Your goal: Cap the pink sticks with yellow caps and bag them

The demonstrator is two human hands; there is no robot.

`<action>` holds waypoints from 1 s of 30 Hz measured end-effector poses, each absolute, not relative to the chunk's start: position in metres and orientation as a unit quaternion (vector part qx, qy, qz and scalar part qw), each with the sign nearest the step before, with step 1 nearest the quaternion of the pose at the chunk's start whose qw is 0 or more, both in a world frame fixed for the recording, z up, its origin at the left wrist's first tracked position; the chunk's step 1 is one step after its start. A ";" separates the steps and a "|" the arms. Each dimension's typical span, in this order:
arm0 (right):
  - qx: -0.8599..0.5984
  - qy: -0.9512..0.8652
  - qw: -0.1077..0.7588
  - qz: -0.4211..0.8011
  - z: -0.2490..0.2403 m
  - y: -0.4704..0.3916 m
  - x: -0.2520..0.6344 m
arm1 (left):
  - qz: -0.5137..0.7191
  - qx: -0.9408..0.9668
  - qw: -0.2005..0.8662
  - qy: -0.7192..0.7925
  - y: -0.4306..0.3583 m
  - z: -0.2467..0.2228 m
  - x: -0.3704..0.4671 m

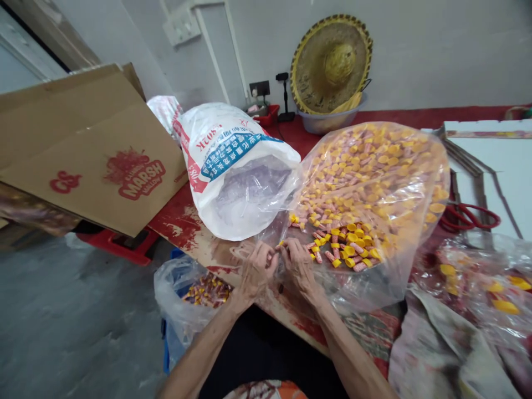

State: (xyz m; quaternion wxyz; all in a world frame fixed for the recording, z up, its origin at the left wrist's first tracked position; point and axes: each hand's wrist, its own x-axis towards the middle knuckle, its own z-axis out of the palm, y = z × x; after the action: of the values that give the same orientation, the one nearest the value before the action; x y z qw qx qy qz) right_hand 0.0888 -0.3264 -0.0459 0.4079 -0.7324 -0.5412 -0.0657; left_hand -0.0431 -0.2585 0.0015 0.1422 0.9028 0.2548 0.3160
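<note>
Small piece pinched between both hands at tabletop edge, beside loose yellow caps at clear bag mouth. Left hand, right hand fingers closed on it. Likely assembly step; next needs firm press together. White sack behind.

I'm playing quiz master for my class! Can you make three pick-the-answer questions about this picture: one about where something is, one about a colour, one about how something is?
1. Where is the straw hat?
A against the back wall
B on the floor
C inside the cardboard box

2. What colour are the caps in the clear bag?
A yellow
B green
C black

3. How is the white sack?
A tied shut
B open
C folded flat

Answers: 1 A, it leans on the wall above a basin. 2 A, yellow shows through the plastic. 3 B, its mouth gapes toward the hands.
</note>
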 end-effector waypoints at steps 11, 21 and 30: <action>-0.716 -0.558 0.416 -0.044 -0.046 -0.328 0.092 | 0.277 0.847 0.208 0.403 -0.219 0.004 -0.050; -0.725 -0.558 0.398 -0.063 -0.043 -0.329 0.095 | 0.122 0.825 0.138 0.535 -0.091 0.021 -0.017; -0.743 -0.517 0.418 -0.083 -0.035 -0.330 0.093 | 0.280 0.745 0.308 0.521 -0.117 0.024 -0.063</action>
State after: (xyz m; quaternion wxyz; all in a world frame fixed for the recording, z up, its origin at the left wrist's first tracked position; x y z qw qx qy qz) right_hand 0.0932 -0.3296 -0.0347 0.4178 -0.7427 -0.5166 -0.0828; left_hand -0.0628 -0.1173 0.0239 0.3082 0.7450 0.5211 0.2802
